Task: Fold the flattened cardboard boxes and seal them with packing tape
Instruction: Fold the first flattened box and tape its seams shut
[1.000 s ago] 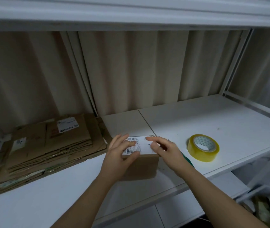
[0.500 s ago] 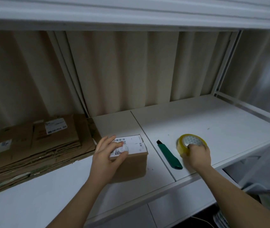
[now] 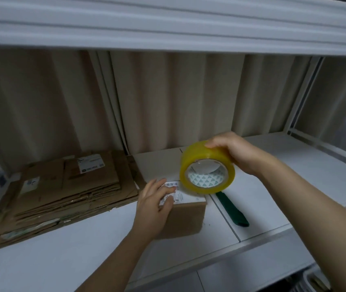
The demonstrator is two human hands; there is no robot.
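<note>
The small folded brown cardboard box point(image 3: 185, 216) stood on the white shelf board point(image 3: 273, 186), a white shipping label with a barcode point(image 3: 180, 191) across its top. The left hand point(image 3: 154, 204) lay over the box's top left edge, palm down, its fingers only gently bent and spread over the label and its thumb reaching across the top near the front edge; the forearm rose to it from the lower middle of the view. The right hand point(image 3: 235, 153) was raised above the shelf, its forearm running in from the lower right. Its fingers curled over the top of the yellowish roll of clear packing tape point(image 3: 206, 170) and gripped the outer band. The roll hung in the air over the box's far right corner, its open core with a white patterned liner facing the camera.

A green utility knife point(image 3: 232, 209) lay on the shelf just right of the box. To the left, near the box, lay a stack of flattened brown cardboard boxes point(image 3: 62, 197). A beige pleated curtain point(image 3: 167, 102) hung behind the shelf.
</note>
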